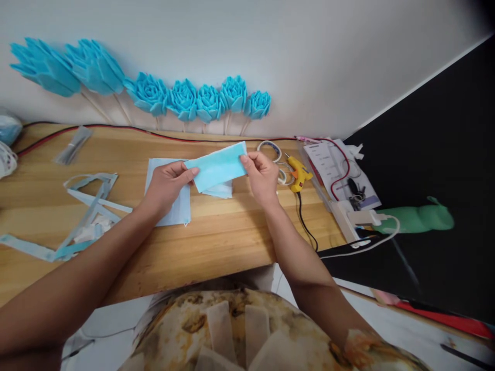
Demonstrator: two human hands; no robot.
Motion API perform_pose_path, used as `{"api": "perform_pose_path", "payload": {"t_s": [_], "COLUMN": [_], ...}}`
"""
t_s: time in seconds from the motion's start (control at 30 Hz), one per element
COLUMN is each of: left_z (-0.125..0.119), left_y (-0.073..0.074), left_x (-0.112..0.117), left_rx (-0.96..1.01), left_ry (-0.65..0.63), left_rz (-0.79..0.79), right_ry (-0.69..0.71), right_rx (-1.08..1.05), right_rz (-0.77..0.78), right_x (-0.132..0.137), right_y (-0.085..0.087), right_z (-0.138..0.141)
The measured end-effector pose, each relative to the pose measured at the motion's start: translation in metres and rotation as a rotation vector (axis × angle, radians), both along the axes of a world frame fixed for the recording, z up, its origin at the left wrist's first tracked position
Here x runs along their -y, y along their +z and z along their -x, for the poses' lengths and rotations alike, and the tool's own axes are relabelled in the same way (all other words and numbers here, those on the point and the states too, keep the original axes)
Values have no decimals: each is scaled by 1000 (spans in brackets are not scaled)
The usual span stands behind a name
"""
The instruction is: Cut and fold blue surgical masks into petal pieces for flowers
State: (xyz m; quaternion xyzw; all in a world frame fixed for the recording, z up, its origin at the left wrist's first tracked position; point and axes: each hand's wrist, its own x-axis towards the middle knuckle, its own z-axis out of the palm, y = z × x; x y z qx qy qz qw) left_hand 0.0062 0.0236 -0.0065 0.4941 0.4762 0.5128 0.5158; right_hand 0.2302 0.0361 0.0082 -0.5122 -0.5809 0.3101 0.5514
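Observation:
A light blue rectangular sheet (220,166), which looks like fabric from a face mask, is stretched out above the table between my two hands. My left hand (167,186) pinches its left end between thumb and fingers. At the upper right corner, my right hand (262,176) grips it the same way. Under my left hand lies a pale blue face mask (178,208) on the wood. Just below the held sheet, more pale blue pieces (221,189) rest on the table, partly covered by it.
Blue flowers (183,99) on sticks lean along the wall. Cut blue strips (95,206) lie at the left, near a bundle of clear ties (73,144). To the right are tape rolls (270,149), a yellow glue gun (298,172), a power strip (346,221) and a green bottle (417,219).

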Motion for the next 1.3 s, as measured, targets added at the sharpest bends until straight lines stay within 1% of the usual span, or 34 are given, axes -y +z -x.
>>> {"api": "perform_pose_path", "payload": {"t_s": [0.17,0.27,0.33,0.47,0.57,0.7,0.8,0.93,1.03,1.2,1.3], "left_z": [2,3,3,2,1,1,1,0,-1,-6,-8], "left_y": [-7,-6,-5,-4,-5,-4,-4,-6,-6,-2,0], "left_x": [-2,-2,-2,-4,-6,-5,-5,-6,-4,2,4], "left_rx": [30,53,63,144,212,194,191,194,171,123,113], "left_ry": [-36,-44,-35,10,11,-23,-20,-23,-34,-47,-47], "left_rz": [15,11,1,-28,-46,-25,-30,-47,-65,-65,-46], "right_ry": [18,36,64,164,205,220,228,258,231,141,40], "right_rx": [30,37,27,-48,-105,-170,-212,-268,-232,-89,-6], "right_rz": [-23,-21,-5,53,105,199,269,293,231,129,78], "right_x": [2,2,1,-3,-5,-5,-6,-8,-8,-5,-2], "right_y": [4,6,3,-11,-18,-18,-17,-20,-22,-22,-19], "right_z": [-2,-4,-3,1,6,10,11,10,10,11,13]}}
